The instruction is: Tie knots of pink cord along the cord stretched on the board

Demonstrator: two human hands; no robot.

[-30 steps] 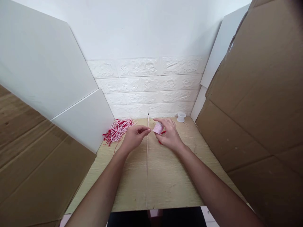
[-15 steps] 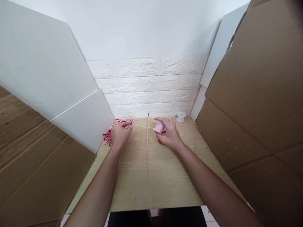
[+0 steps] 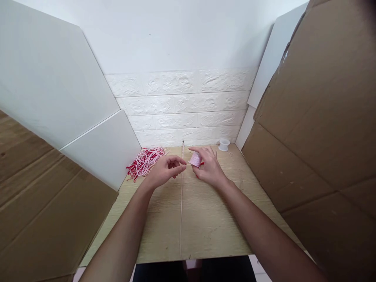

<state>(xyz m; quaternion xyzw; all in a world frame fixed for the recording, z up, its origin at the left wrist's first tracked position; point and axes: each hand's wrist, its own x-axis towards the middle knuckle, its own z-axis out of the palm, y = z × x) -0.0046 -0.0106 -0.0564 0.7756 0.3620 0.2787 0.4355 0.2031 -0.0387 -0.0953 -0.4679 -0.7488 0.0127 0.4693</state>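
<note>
Between the thumb and fingers of my right hand [image 3: 210, 167] is a spool of pale pink thread [image 3: 195, 159]. My left hand [image 3: 168, 169] pinches the thread [image 3: 188, 164] that comes off the spool, close to it. Down the middle of the table runs a cord [image 3: 181, 207], braided at its far end and fixed to a small dark hook [image 3: 183, 142] at the wall. My left fingertips are over this cord. Something red, perhaps scissors handles [image 3: 202, 163], lies mostly hidden behind my right hand.
A tangled heap of red and pink-white cords [image 3: 145, 161] lies at the back left of the wooden table [image 3: 217, 219]. An empty white spool [image 3: 224, 145] stands at the back right. Cardboard sheets [image 3: 317, 117] rise on both sides, with a white brick-patterned wall [image 3: 188, 103] behind.
My left hand has moved right, from the cord heap to beside the spool, so the stretch of thread between my hands is much shorter. My right hand has barely shifted.
</note>
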